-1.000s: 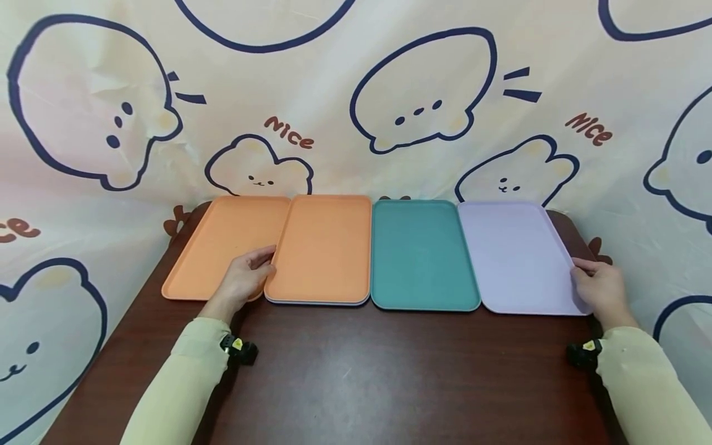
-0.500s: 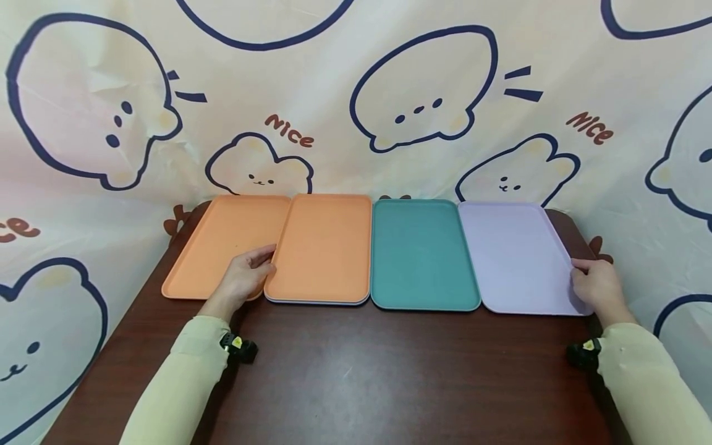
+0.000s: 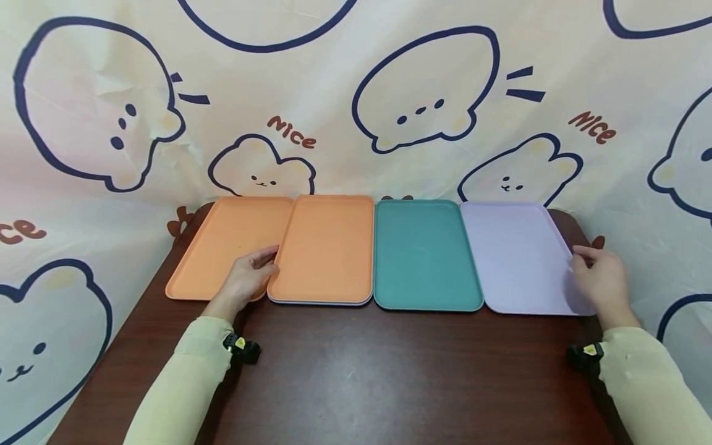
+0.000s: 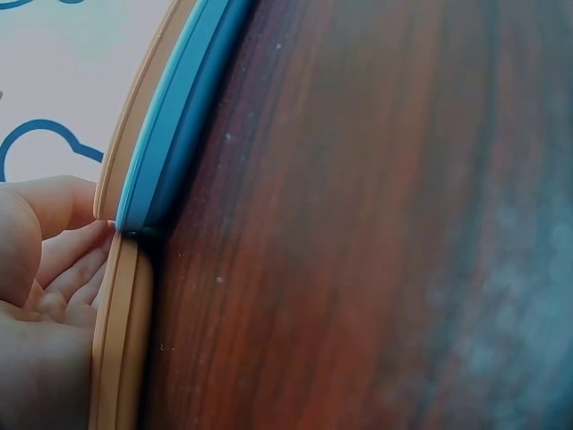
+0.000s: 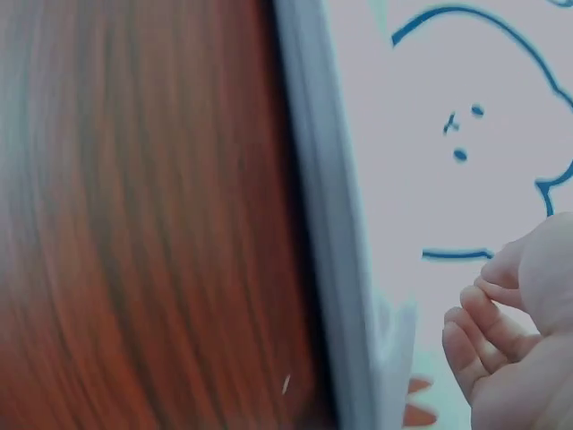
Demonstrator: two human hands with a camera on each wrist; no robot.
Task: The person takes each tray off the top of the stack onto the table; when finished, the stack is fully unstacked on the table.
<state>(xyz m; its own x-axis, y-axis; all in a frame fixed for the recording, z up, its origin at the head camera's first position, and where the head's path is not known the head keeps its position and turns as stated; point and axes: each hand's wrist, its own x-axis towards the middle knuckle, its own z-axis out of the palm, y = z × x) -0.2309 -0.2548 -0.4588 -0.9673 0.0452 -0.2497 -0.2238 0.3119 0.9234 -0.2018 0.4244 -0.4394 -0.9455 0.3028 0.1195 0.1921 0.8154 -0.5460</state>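
Note:
Several rectangular trays stand side by side along the back of the table. My left hand (image 3: 247,276) reaches over the left orange tray (image 3: 228,238); its thumb and fingertips touch the left edge of the second orange tray (image 3: 325,250). In the left wrist view, a blue tray (image 4: 175,134) shows beneath that second one. My right hand (image 3: 603,281) hovers at the right edge of the lilac tray (image 3: 517,256), fingers loosely bent and nothing in them. The right wrist view has the right hand (image 5: 519,340) apart from the tray rim. Between orange and lilac lies a green tray (image 3: 425,256).
The dark brown wooden table (image 3: 389,377) extends in front of the trays. A cream cloth (image 3: 334,80) printed with cartoon outlines hangs right behind them and along both sides.
My right hand has let go of the lilac tray's edge and risen slightly off it. My left hand stays at the second orange tray; the trays keep their places.

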